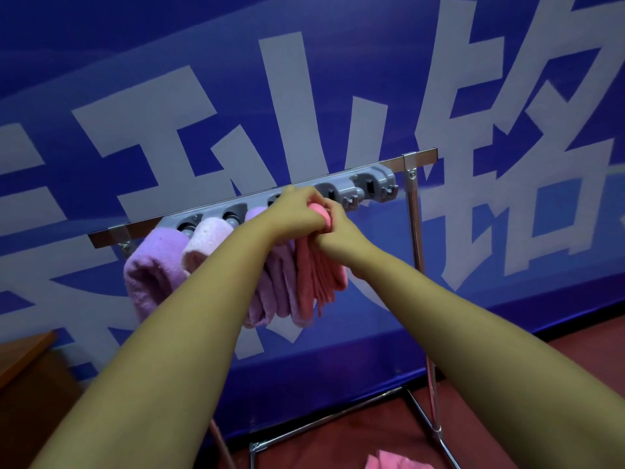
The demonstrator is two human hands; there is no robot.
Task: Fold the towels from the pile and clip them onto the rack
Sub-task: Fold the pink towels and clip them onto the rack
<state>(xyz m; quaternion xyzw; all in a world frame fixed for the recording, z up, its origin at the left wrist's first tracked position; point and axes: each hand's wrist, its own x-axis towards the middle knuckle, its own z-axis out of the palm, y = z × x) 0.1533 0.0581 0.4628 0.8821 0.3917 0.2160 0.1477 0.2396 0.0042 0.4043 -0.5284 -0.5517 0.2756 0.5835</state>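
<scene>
A chrome rack [414, 211] stands before the blue wall, with a grey clip strip [372, 182] fixed along its top bar. A folded pink towel [319, 275] hangs at the strip's middle. My left hand [297, 213] and my right hand [333, 221] both grip its bunched top, pressing it at a clip. Left of it hang a purple towel [148, 269], a pale pink towel [206, 240] and another purple towel [277, 292], the last partly hidden by my left arm. Two clips at the strip's right end hold nothing.
A blue banner [338, 96] with large white characters covers the wall behind the rack. A brown wooden table corner [23, 353] shows at the lower left. A bit of pink cloth [392, 462] lies at the bottom edge, above the red floor [507, 418]. The rack's base bars run across the floor.
</scene>
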